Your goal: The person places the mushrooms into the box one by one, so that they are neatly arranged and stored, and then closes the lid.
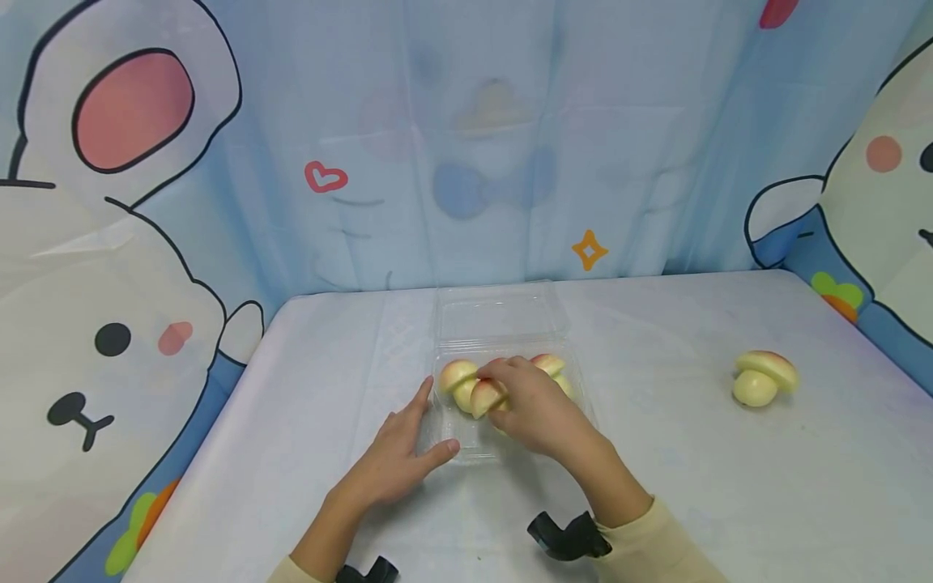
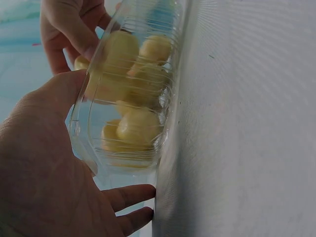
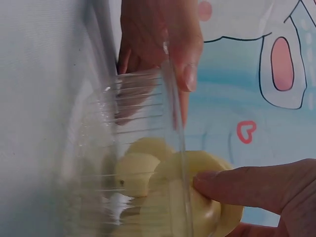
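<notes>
At table centre: my right hand (image 1: 535, 409) pinches a toy mushroom (image 1: 487, 396), holding it inside the clear clamshell box (image 1: 466, 448), touching the mushrooms already there. My left hand (image 1: 397, 453) is relaxed, fingers straight, braced against the box's left wall. One spare mushroom (image 1: 763, 377) sits well apart, on the table's (image 1: 692, 486) right.

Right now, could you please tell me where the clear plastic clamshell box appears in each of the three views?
Head: the clear plastic clamshell box sits centre on the table, lid open towards the curtain.
Left wrist: it fills the middle, top to bottom, with the left hand against its wall.
Right wrist: its ribbed wall runs down the centre.
Shared landmark: the mushroom pieces inside, one held by the right hand.
</notes>
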Available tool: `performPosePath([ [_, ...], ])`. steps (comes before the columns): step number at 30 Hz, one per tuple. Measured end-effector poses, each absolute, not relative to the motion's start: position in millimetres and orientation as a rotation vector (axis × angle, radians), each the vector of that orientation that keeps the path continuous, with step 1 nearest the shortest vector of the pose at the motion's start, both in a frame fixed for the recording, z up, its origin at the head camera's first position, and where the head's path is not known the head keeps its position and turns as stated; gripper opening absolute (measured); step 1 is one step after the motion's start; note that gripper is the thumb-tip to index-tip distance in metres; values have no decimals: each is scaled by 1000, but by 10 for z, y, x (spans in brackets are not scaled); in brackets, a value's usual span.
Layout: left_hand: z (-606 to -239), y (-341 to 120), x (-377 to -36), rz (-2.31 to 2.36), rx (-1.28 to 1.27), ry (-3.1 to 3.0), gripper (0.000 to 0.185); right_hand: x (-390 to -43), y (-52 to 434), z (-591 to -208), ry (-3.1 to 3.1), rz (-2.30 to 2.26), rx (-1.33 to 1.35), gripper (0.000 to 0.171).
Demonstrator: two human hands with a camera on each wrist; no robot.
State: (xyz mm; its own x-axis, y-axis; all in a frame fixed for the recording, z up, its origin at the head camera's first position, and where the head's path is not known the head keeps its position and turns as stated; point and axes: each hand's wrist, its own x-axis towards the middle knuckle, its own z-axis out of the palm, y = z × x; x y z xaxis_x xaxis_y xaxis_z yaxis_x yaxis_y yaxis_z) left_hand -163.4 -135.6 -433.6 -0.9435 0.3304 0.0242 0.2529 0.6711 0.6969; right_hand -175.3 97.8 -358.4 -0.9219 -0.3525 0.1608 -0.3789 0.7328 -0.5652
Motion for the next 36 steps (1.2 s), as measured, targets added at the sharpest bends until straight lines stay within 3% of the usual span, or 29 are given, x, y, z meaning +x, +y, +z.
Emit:
performPosePath([
  [36, -4340, -1362, -1632, 1149, 486, 2768, 94, -1710, 805, -3793, -2810, 577, 689, 41],
])
